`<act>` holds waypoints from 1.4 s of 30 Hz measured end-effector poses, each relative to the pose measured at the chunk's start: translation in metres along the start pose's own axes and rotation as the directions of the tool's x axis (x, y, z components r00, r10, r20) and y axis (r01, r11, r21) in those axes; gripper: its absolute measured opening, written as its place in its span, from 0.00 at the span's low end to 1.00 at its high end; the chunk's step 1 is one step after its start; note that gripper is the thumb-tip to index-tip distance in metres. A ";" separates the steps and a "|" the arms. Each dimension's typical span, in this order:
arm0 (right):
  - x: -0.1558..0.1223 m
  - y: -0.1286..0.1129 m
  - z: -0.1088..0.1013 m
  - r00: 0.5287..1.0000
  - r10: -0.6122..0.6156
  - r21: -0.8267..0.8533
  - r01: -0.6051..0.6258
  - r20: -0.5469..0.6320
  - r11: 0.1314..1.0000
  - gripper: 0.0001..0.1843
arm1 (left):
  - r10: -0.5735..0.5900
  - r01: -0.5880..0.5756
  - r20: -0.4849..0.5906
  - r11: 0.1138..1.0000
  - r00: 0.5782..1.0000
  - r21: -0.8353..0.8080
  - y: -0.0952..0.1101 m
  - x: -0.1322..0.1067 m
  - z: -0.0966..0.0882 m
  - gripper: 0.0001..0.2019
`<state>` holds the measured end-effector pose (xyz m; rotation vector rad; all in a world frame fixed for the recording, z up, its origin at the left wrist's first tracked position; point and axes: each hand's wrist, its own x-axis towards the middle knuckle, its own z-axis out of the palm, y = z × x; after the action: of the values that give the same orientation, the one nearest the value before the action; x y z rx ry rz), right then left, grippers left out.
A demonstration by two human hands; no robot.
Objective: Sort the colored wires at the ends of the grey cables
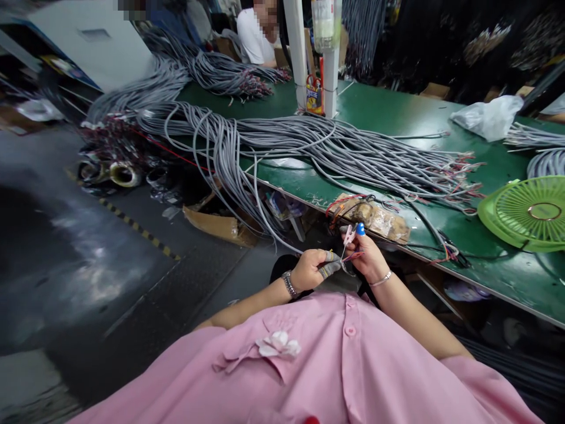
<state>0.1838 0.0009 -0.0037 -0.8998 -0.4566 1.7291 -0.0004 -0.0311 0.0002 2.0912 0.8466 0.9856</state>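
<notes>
We've got a grey cable (289, 247) pinched in our left hand (306, 271) just off the near edge of the bench (375, 109), probably to steady those fiddly wires (354, 256); our right hand (369, 257) grips a pink tool (349, 236) beside them.

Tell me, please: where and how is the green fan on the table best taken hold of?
I would grip the outer rim of the green fan along its near edge, coming with the right hand from the near side. The rim looks solid, whereas the grille is slatted and cable ends lie close on the left.
</notes>
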 end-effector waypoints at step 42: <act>-0.096 -0.001 0.011 0.923 -0.149 -0.701 0.368 0.355 0.611 0.15 | 0.052 0.001 -0.201 0.967 0.978 0.257 0.015 -0.032 -0.023 0.12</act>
<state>0.1885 -0.0866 0.0366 -1.1045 -1.5145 1.3567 -0.0309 -0.0576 0.0112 2.2454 1.1051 1.1760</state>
